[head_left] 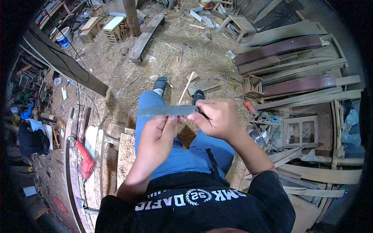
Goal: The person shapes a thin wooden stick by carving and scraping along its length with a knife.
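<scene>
Grey blade [163, 111] spans the space above the blue trousers [211, 153], one end pinched in the curled right hand [218, 118]; the left hand [157, 134] bunches its fingertips at the lower edge, whether gripping I cannot tell. A slip along that edge could nick them, if it is sharp

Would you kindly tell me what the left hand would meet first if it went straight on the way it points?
The left hand would most likely meet the flat grey blade first, whose lower edge seems right against it; depth is unclear.
</scene>
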A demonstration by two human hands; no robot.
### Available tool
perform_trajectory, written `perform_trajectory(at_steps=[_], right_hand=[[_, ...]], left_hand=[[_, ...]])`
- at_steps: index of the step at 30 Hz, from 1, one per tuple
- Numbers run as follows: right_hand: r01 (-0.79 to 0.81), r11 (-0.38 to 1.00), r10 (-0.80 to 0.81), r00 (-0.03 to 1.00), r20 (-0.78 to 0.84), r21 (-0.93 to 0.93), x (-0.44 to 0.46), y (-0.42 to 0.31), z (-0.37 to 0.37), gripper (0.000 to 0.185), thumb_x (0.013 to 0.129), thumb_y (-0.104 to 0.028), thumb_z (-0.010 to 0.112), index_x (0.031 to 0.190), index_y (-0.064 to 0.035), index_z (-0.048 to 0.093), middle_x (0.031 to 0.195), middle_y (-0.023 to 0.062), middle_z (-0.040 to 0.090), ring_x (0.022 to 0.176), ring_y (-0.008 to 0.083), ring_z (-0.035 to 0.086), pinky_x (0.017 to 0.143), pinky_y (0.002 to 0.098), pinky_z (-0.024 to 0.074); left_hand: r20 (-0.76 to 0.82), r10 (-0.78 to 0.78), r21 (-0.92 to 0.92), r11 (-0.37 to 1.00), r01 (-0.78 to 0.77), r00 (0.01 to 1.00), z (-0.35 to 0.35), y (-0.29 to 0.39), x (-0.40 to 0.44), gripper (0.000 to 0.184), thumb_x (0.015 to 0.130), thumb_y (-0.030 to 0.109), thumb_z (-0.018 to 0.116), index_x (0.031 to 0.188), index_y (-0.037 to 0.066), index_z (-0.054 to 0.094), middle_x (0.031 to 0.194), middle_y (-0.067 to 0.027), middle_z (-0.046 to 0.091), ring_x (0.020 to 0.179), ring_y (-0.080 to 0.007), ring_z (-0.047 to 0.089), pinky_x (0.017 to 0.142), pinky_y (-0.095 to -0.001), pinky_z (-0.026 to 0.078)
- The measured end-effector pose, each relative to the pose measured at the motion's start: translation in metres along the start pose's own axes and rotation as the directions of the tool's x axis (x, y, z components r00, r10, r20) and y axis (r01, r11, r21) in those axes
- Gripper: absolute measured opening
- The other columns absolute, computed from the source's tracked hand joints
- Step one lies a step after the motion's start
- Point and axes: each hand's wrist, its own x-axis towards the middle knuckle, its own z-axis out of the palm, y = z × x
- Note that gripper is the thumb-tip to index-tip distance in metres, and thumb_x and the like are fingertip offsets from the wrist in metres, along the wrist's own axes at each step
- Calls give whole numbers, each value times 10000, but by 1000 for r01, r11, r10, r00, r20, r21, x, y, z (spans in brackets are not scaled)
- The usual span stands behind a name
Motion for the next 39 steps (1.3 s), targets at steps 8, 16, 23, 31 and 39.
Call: perform_trajectory(at_steps=[8, 16, 23, 31, 39], right_hand=[[-533, 779, 605, 777, -173, 331, -10, 115, -9, 422, 991, -398, 639, 953, 14, 720, 614, 89, 589, 544, 135, 532, 538, 334, 435], [-183, 949, 167, 982, 83, 256, -19, 32, 4, 374, 924, -353, 701, 756, -26, 626, 615, 127, 557, 547, 305, 586, 510, 390, 431], [-7, 990, -12, 992, 129, 142, -11, 22, -3, 462, 880, -438, 725, 657, -62, 580, 612, 117, 568, 534, 319, 603, 480, 421, 439], [-574, 769, 635, 735, -236, 280, -21, 124, -7, 401, 997, -355, 617, 811, -6, 684, 632, 154, 599, 548, 130, 561, 546, 297, 443], [-105, 982, 116, 991, -66, 155, -15, 31, -7, 348, 896, -343, 725, 783, -19, 668, 599, 106, 582, 494, 270, 591, 470, 378, 435]], left_hand=[[101, 80, 124, 988, -93, 992, 7, 17, -15, 206, 1085, 165, 483, 982, 44, 614, 681, 73, 408, 615, -19, 365, 544, -212, 288], [95, -41, -80, 996, 48, 995, 3, -1, 12, 203, 1097, 193, 470, 1027, 51, 596, 650, 91, 374, 547, -5, 298, 485, -210, 228], [97, 68, -1, 998, -68, 993, 13, -7, 12, 186, 1089, 151, 484, 1001, 39, 602, 716, 69, 424, 658, -21, 375, 572, -212, 313], [133, 41, -48, 998, -35, 990, 19, 2, 1, 209, 1097, 178, 460, 959, 71, 574, 610, 104, 354, 509, 7, 290, 449, -202, 204], [115, -2, -5, 1000, 3, 993, 15, -2, 20, 161, 1073, 131, 504, 1025, 23, 613, 715, 67, 439, 636, -12, 381, 548, -209, 311]])
